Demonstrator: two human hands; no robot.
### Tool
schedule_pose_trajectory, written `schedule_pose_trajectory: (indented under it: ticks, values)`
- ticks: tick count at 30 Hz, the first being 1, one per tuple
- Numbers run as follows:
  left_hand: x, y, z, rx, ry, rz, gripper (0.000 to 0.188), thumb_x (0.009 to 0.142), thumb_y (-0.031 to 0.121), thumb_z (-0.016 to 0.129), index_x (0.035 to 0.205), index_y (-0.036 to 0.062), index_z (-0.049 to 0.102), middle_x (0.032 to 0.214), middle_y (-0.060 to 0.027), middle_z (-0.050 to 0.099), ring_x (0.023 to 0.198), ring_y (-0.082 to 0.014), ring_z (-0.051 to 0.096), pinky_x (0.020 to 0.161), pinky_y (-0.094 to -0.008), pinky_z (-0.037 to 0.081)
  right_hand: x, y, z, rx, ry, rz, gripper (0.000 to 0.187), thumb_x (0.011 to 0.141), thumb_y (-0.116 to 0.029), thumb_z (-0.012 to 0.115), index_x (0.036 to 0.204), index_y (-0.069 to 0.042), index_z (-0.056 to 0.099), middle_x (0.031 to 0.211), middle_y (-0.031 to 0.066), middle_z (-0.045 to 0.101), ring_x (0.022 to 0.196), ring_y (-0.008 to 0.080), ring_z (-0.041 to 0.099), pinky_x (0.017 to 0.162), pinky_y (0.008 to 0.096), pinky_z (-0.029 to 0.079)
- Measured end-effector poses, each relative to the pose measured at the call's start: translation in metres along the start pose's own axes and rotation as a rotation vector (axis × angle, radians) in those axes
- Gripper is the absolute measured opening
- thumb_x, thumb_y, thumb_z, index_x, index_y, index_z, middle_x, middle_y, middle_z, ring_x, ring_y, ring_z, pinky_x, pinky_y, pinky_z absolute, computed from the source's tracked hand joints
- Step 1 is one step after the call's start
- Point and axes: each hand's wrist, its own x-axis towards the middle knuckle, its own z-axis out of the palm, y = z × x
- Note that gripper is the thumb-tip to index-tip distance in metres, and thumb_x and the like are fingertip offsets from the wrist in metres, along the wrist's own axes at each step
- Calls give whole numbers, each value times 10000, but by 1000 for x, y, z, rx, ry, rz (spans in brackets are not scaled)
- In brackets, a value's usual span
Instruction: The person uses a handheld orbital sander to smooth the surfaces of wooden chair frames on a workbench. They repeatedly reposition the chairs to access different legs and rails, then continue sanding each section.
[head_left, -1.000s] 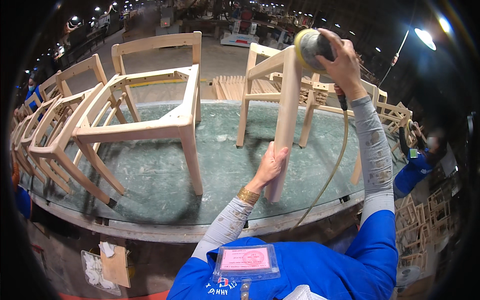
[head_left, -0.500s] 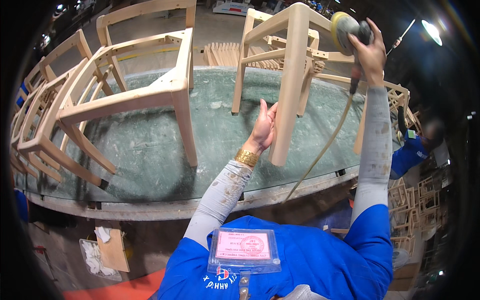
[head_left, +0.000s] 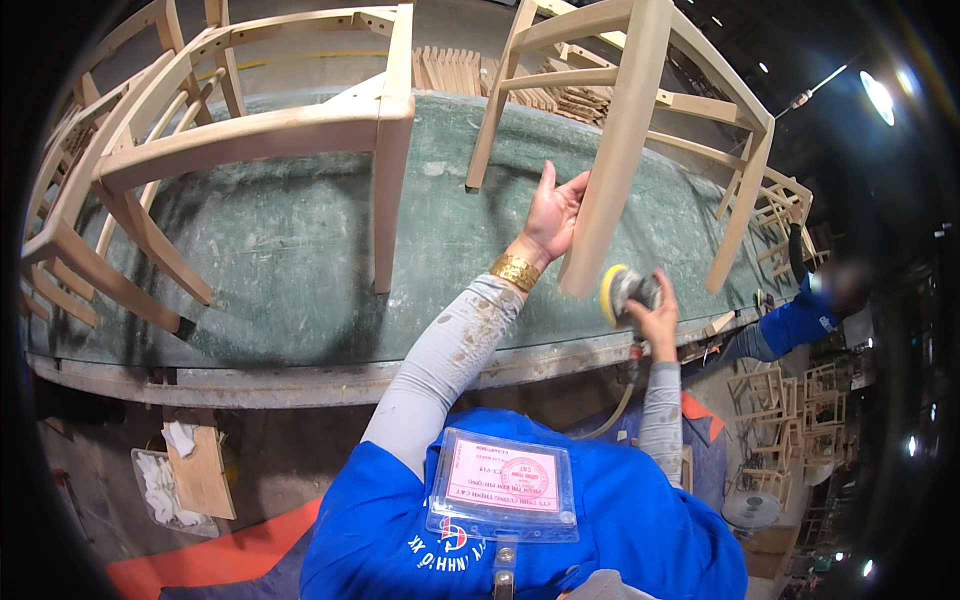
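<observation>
Two hands [head_left: 552, 212], one sander [head_left: 618, 293], several bare wooden chair frames [head_left: 300, 120].

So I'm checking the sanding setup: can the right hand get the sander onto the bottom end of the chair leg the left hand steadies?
Probably yes. The right hand holds the sander right beside the leg foot, with nothing between them; the left hand sits higher up.

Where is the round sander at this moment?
In the head view, the round sander is right of centre, held in the right hand near the lower end of the chair leg. The left hand rests on that leg's other side.
</observation>
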Motion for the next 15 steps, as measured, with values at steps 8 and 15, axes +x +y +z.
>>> schedule_pose_trajectory:
  ticks: [8, 15]
  values:
    - [1, 7, -12, -68, -100, -14, 421, 991, 309, 369, 1204, -8, 545, 1124, -139, 619, 1036, -221, 590, 940, -352, 454, -89, 6, 69, -177, -265, 70, 821, 561, -145, 822, 1310, -180, 486, 1067, 198, 550, 1000, 354, 537, 906, 401, 435]
    - [-11, 4, 15, 367, 99, -56, 404, 967, 186, 450, 1339, 31, 418, 1173, -31, 592, 1035, -102, 572, 882, -250, 461, -121, -16, 100, -268, -459, 78, 831, 607, -141, 805, 1341, -261, 434, 1046, 215, 494, 1016, 415, 522, 883, 446, 450]
